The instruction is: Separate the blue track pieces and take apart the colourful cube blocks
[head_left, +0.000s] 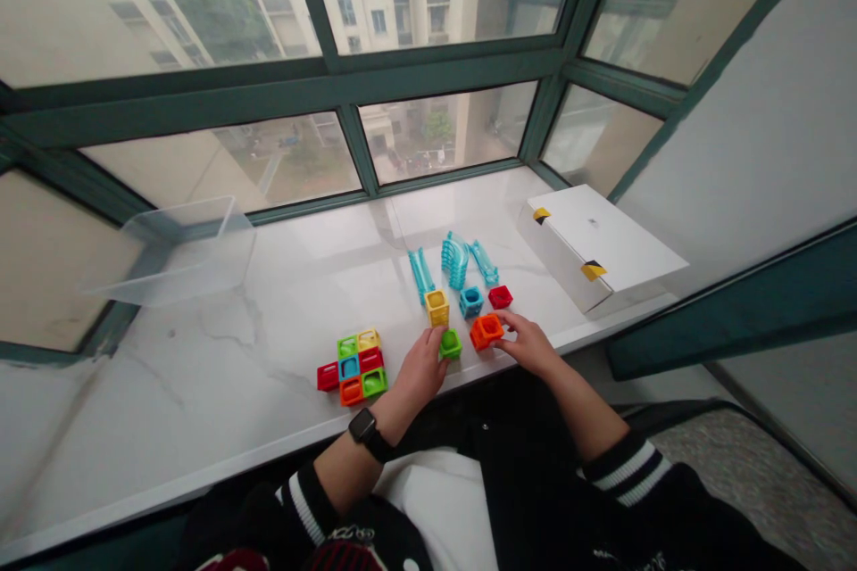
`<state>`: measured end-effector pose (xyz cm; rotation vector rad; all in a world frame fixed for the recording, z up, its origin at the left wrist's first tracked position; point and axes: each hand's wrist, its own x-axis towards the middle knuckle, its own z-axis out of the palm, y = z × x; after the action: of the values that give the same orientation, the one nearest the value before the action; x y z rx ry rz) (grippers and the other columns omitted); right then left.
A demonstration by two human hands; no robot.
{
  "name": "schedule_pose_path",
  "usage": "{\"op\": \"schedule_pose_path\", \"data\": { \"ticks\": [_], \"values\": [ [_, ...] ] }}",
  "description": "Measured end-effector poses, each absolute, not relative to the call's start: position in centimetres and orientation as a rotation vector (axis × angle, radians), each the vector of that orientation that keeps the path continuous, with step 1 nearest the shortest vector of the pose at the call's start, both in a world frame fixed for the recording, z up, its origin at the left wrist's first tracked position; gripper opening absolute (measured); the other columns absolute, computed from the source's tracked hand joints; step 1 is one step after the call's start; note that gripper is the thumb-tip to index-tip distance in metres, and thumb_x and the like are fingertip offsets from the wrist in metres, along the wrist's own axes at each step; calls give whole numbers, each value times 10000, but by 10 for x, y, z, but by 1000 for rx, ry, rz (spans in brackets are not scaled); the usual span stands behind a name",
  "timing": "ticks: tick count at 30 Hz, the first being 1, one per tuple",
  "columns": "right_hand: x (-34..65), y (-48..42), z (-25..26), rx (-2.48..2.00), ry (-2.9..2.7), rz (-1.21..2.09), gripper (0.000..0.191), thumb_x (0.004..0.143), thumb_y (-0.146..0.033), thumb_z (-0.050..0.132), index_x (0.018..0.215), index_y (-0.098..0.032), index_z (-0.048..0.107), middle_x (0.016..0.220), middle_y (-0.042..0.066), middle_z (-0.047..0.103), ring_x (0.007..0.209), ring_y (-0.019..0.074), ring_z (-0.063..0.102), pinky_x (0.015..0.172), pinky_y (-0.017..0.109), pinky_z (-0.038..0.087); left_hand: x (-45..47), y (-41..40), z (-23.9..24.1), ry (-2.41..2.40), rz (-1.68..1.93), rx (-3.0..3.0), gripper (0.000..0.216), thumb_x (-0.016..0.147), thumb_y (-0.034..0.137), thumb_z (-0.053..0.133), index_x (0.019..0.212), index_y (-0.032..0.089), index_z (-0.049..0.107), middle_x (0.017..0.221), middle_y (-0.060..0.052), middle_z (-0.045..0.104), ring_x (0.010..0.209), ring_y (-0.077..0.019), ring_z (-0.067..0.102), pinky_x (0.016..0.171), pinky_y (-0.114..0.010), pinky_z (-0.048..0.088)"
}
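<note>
Well, left hand [420, 369] gripping the green block [452, 344], right hand [531, 345] pinching the orange block [485, 333], a careless nudge could topple the yellow block [437, 309] behind the green

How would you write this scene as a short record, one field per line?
Left hand: fingers at a green block
Right hand: gripping an orange block
Beyond hands: yellow block, blue block, red block
Farther back: translucent blue pieces
Left of hands: cluster of colored blocks
Far left: clear bin
Right: white box
Surface: white counter
</note>
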<state>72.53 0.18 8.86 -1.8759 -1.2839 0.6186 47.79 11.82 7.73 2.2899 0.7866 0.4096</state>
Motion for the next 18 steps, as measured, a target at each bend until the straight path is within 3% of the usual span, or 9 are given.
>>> {"op": "schedule_pose_path", "data": {
  "ticks": [6, 13, 18],
  "values": [
    [728, 3, 82, -1896, -1285, 652, 515, 748, -259, 784, 1256, -283, 702, 1222, 53, 755, 1086, 269, 697, 993, 441, 525, 479, 119, 79, 799, 363, 2286, 661, 834, 41, 636, 1436, 250, 463, 1320, -123, 612, 1199, -267, 650, 1066, -489, 531],
    [730, 4, 72, -1858, -1300, 665, 517, 765, -273, 760, 1277, -281, 692, 1208, 47, 759, 1087, 264, 699, 957, 418, 538, 482, 112, 101, 667, 407, 2406, 728, 850, 140, 700, 1510, 233, 406, 1463, -172, 525, 1372, -331, 531, 1156, -557, 472],
    [732, 5, 67, -1855, -1279, 681, 541, 756, -257, 761, 1291, -288, 684, 1224, 44, 754, 1101, 262, 696, 964, 425, 539, 496, 105, 114, 504, 476, 2508, 716, 877, 177, 706, 1517, 260, 396, 1461, -155, 545, 1391, -344, 520, 1178, -592, 447]
  ]
}}
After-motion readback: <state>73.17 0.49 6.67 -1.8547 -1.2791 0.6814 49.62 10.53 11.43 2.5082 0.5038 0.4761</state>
